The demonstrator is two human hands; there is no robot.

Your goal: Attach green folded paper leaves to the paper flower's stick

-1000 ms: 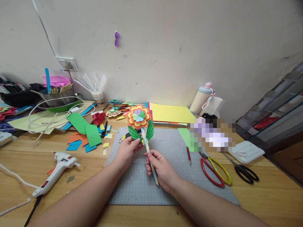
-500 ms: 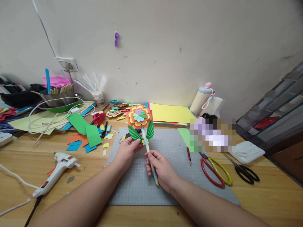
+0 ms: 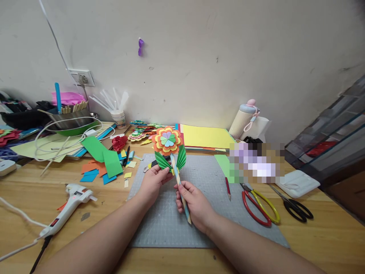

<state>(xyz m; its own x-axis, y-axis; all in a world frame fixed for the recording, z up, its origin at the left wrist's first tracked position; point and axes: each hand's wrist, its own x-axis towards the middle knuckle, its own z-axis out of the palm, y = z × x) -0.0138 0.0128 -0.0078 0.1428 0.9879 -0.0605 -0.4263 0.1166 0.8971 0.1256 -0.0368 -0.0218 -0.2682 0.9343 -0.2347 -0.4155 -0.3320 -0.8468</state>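
The layered, orange-edged paper flower [image 3: 167,140], pleated green leaves [image 3: 180,159] spread, tilts leftward above the mat [image 3: 203,173].

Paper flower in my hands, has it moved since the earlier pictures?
No, the paper flower shows no visible shift in any direction against the gray cutting mat below it.

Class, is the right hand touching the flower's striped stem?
Touching. The head view shows the right hand closed around the striped stem, covering part of it.
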